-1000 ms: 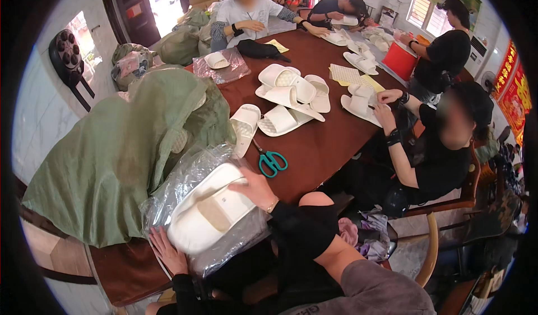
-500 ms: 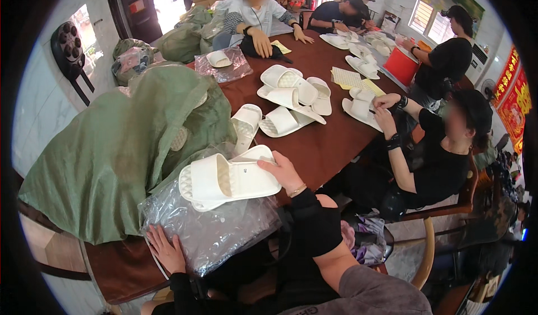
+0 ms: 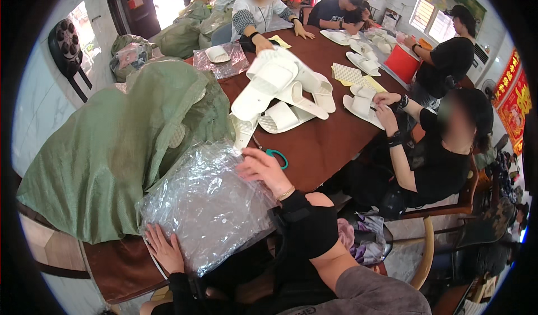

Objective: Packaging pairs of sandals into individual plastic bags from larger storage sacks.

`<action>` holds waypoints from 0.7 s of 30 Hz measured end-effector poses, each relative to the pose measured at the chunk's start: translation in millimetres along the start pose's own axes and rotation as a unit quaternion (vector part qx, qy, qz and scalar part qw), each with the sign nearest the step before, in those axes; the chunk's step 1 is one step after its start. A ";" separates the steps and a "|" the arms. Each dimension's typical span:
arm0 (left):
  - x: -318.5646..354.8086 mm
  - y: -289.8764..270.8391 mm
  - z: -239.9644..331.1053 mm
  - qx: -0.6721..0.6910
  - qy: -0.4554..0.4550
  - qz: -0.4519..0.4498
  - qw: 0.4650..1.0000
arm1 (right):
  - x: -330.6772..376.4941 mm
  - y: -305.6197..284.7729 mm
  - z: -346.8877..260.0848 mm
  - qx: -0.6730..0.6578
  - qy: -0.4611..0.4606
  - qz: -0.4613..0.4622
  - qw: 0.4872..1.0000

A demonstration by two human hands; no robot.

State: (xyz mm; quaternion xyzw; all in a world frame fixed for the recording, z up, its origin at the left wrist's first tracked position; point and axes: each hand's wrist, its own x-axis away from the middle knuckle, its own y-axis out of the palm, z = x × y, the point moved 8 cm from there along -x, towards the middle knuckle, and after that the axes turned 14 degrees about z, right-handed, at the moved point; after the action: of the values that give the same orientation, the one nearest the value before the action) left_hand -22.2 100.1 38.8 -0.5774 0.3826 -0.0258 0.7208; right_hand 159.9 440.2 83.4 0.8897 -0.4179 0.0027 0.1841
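Observation:
My left hand (image 3: 165, 249) lies flat with fingers spread on the near left edge of a stack of clear plastic bags (image 3: 202, 220). Over the far right part of the bags, my right hand (image 3: 264, 170) is empty, its fingers loosely apart. Teal-handled scissors (image 3: 278, 158) lie on the table just beyond it. Farther off, a pair of white slippers (image 3: 263, 88) is tilted above the slipper pile, at the hand of the person across the table (image 3: 262, 43). Several more white slippers (image 3: 286, 117) lie under and beside that pair.
A large green woven sack (image 3: 112, 152) with slippers inside stands at the left of the brown table (image 3: 319, 152). A co-worker (image 3: 443, 147) sits at the right holding a slipper. Sticker sheets (image 3: 347, 75) and a red box (image 3: 400, 64) lie farther back.
The slipper pair has left my right hand and moved away to the far person's hand. My right hand has opened, and the scissors have come into sight. My left hand has stayed put.

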 end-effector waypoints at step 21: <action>-1.1 -3.7 -7.8 0.025 -0.045 0.007 0.999 | -36.0 85.2 -46.2 0.341 -0.311 0.042 0.886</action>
State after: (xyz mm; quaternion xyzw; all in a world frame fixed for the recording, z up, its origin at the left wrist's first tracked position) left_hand -26.0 93.1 42.2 -0.5569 0.3527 -0.0048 0.7520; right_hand 79.9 432.4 148.4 0.8344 -0.4643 -0.1241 -0.2699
